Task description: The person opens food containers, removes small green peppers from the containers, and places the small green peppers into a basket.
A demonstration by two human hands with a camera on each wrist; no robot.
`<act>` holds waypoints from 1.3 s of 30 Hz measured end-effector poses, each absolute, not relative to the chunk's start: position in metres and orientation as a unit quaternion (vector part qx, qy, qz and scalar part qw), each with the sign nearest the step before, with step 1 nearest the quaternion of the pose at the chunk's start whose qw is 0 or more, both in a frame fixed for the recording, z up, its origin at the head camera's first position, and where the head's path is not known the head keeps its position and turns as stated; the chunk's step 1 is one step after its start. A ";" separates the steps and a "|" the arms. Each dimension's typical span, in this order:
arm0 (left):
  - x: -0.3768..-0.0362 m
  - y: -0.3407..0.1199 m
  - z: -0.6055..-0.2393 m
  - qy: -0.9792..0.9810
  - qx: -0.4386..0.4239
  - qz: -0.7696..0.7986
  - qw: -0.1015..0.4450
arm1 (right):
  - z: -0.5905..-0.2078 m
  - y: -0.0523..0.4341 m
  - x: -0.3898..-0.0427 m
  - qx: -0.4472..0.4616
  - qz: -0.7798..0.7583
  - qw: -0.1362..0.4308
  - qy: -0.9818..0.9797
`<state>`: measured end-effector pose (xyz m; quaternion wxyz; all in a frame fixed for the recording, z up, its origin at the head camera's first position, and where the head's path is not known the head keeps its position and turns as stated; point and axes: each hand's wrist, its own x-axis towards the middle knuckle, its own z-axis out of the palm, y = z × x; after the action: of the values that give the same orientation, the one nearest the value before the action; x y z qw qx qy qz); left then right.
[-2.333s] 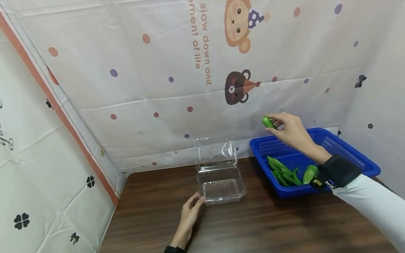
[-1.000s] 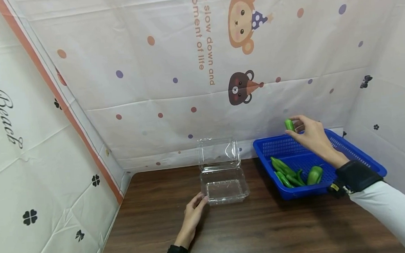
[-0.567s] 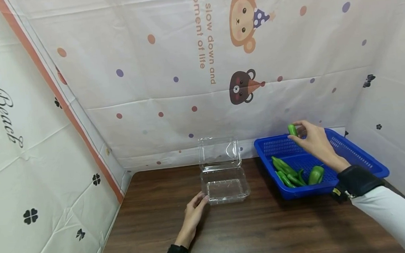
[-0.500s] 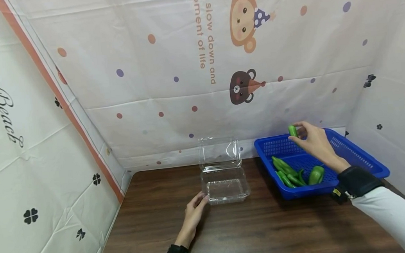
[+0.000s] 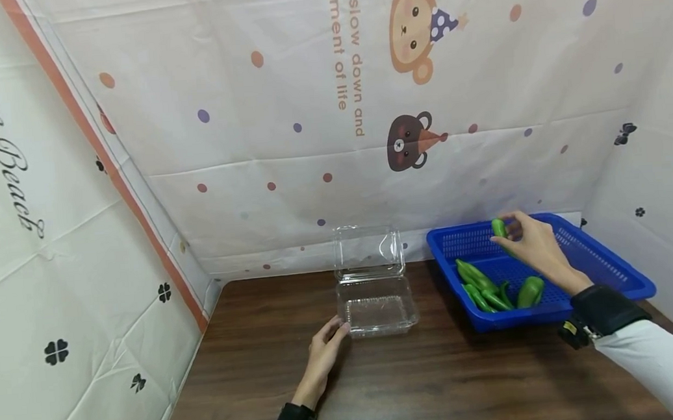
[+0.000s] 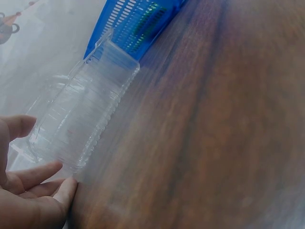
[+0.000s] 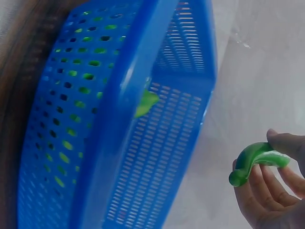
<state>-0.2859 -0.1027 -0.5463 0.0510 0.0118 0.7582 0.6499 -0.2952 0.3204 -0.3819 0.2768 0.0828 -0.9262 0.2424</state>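
Above the back part of the blue basket (image 5: 610, 262), my right hand (image 5: 535, 243) pinches a curved green pepper (image 7: 257, 160) between thumb and fingers. Several more green peppers (image 5: 482, 281) lie in the basket, along with a stouter green pepper (image 5: 531, 292). My left hand (image 5: 321, 354) reaches to the near left corner of a clear plastic clamshell box (image 5: 378, 304), its fingertips (image 6: 55, 167) right at the edge. The box has its lid (image 5: 368, 250) raised toward the back and nothing inside.
The box and basket stand side by side on a dark wooden table (image 5: 407, 387), near its back edge. A printed cloth wall (image 5: 220, 140) rises close behind them, and more cloth closes in the left and right sides.
My right hand has moved right and lower with the green pepper, over the basket. My left hand and the clear box have kept their places; the head view has shifted slightly.
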 end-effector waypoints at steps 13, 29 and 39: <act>-0.285 -0.099 -0.553 0.755 0.014 0.654 0.051 | -0.408 0.330 -0.293 0.048 0.231 0.237 -0.943; -0.289 -0.101 -0.552 0.759 0.009 0.649 0.045 | -0.437 0.343 -0.293 0.037 0.240 0.208 -0.948; -0.289 -0.102 -0.549 0.759 0.005 0.650 0.043 | -0.447 0.345 -0.295 0.051 0.233 0.168 -0.957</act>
<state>-0.2893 -0.1024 -0.5489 0.0429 0.0049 0.7587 0.6500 -0.2951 0.3445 -0.4469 0.1679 0.0506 -0.9566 0.2327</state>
